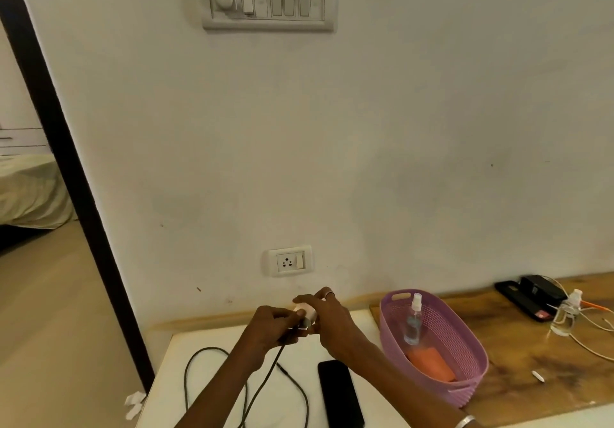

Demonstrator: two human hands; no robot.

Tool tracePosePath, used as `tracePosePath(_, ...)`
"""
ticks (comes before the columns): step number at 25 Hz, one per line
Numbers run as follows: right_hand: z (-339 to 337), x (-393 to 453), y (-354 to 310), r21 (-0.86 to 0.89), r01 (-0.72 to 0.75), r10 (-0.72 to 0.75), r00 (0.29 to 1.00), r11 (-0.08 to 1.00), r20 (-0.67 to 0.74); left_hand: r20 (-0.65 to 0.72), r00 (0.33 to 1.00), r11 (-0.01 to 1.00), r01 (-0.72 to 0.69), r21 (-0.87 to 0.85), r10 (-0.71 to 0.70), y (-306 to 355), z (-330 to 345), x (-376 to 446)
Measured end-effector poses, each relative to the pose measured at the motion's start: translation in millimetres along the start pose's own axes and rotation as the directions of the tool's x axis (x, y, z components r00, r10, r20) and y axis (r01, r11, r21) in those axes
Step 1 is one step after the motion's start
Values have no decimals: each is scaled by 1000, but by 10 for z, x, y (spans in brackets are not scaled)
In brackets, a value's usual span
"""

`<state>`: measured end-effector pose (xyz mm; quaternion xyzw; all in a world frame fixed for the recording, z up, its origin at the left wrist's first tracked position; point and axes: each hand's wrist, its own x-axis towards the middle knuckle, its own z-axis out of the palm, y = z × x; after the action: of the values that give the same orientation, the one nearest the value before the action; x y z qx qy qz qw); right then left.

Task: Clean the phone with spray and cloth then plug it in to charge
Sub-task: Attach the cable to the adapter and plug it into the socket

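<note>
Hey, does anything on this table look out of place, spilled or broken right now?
Nothing looks spilled or broken. Both hands, left hand and right hand, hold the white charger adapter. The phone lies flat, and the spray bottle leans in the purple basket beside the orange cloth.

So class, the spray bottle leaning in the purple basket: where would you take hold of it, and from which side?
Grip the spray bottle round its clear body, just below the white nozzle, coming from above. It leans upright against the far wall of the purple basket, so the walls probably block a side approach, while its top rises past the rim.
</note>
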<state>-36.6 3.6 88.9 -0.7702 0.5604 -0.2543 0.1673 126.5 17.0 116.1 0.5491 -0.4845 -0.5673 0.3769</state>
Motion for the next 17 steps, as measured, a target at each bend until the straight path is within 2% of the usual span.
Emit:
tracePosePath(3,44,2,99,125,-112,121,990,986,-70,-55,996,990,56,-128,-64,-84,11,129)
tracePosePath(5,47,-116,232,140,-130,147,982,982,-118,-90,987,967,113,-226,-137,-145,-17,228)
tracePosePath(7,102,-256,434,76,-177,183,979,981,-84,-115,977,942,137,-305,-180,-211,-57,316)
tracePosePath(10,293,-472,765,93,-305,302,952,948,38,-172,962,915,136,-379,-214,-306,-97,502)
tracePosePath(15,564,-594,1165,20,-366,361,925,930,116,-277,933,913,108,-393,-230,-260,-71,952)
tracePosePath(17,641,-572,1297,-44,-322,325,939,946,110,-309,925,923,95,-374,-220,-167,-59,1137)
